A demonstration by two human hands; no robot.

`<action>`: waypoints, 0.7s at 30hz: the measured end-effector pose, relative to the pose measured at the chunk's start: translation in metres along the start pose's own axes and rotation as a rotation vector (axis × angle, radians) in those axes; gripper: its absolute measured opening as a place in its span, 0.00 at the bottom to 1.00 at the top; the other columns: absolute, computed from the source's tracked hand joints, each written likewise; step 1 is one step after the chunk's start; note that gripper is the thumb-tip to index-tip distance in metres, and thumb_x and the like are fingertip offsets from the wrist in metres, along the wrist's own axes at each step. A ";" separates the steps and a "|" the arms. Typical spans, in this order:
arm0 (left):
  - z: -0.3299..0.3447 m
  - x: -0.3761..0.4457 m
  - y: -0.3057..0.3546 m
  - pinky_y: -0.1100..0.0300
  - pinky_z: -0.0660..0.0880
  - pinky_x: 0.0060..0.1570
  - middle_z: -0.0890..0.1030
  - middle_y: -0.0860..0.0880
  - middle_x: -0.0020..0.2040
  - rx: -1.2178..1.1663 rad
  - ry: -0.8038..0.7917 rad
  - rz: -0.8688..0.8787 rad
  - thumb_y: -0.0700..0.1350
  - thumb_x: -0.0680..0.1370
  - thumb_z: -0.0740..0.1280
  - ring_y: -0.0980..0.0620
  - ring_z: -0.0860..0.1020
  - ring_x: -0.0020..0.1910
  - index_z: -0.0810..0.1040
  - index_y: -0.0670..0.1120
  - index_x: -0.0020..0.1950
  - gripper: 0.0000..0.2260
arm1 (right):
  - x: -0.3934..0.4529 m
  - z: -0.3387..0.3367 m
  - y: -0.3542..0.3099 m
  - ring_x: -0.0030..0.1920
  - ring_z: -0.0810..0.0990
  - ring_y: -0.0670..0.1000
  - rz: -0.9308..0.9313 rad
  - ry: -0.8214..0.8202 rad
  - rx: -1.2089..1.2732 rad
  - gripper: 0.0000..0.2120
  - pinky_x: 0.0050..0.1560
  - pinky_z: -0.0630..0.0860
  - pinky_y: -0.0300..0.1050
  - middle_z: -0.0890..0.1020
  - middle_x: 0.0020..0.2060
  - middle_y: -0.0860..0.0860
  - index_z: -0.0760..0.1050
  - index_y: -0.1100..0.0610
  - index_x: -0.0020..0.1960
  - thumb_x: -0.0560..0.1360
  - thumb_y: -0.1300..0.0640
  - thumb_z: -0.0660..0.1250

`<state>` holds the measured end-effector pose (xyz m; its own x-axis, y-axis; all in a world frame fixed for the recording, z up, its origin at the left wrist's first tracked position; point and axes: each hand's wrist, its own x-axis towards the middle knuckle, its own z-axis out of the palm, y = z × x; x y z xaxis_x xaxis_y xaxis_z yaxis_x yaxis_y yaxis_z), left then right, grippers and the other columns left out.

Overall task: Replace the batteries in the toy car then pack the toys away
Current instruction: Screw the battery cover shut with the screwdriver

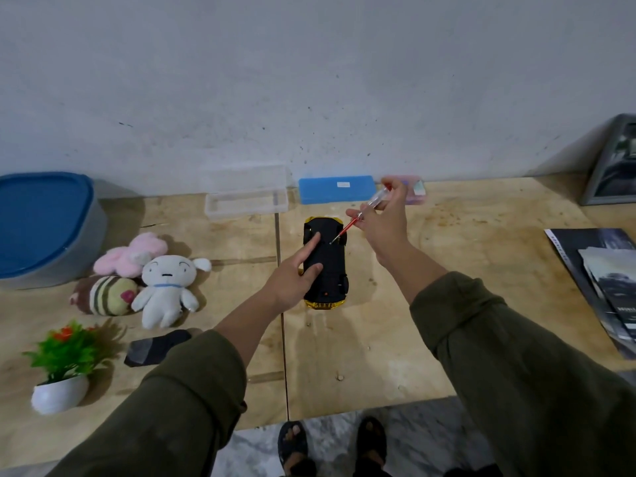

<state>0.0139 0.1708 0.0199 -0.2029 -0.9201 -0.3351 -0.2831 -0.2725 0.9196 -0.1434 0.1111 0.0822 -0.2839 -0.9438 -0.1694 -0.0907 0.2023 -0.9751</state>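
Yellow trim is showing at both ends of the toy car (327, 266), which is lying belly-up on the plywood table (447, 270), its black underside facing me. My left hand (292, 275) is resting on that underside, index finger stretched flat along it and thumb pressing beside it, steadying the car without curling round it. My right hand (382, 215) is pinching a screwdriver (361, 215) with a clear handle and red shaft, tilting it so the tip is touching the underside near the far end. Left of the car, three plush toys (148, 284) are lying together near a grey tub with a blue lid (41, 225). A clear plastic box (246, 201) and a blue case (335, 189) are sitting against the wall behind the car. A small potted plant (65, 366) is standing at the near left.
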 end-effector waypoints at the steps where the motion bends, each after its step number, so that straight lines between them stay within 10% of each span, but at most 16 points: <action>1: 0.000 0.000 0.000 0.54 0.74 0.63 0.70 0.52 0.70 0.003 0.000 0.002 0.44 0.82 0.60 0.50 0.75 0.62 0.58 0.64 0.74 0.25 | 0.000 0.000 -0.001 0.42 0.85 0.50 -0.014 -0.003 -0.013 0.23 0.50 0.81 0.45 0.67 0.61 0.53 0.60 0.49 0.65 0.78 0.71 0.57; 18: -0.003 0.003 0.010 0.54 0.73 0.64 0.69 0.51 0.71 -0.021 -0.012 0.005 0.44 0.82 0.60 0.48 0.75 0.63 0.57 0.60 0.76 0.25 | -0.008 0.010 -0.018 0.48 0.82 0.48 -0.462 -0.308 -0.382 0.18 0.51 0.80 0.47 0.76 0.54 0.48 0.66 0.50 0.66 0.78 0.61 0.63; 21: -0.004 0.003 0.012 0.54 0.73 0.63 0.70 0.52 0.70 -0.032 -0.021 0.023 0.45 0.82 0.61 0.49 0.76 0.62 0.57 0.60 0.76 0.25 | -0.009 0.011 -0.028 0.48 0.80 0.46 -0.532 -0.312 -0.421 0.15 0.49 0.76 0.35 0.78 0.52 0.47 0.70 0.51 0.66 0.80 0.59 0.58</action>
<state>0.0139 0.1635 0.0310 -0.2291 -0.9202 -0.3173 -0.2483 -0.2599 0.9332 -0.1282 0.1112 0.1093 0.1787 -0.9598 0.2163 -0.5155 -0.2786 -0.8104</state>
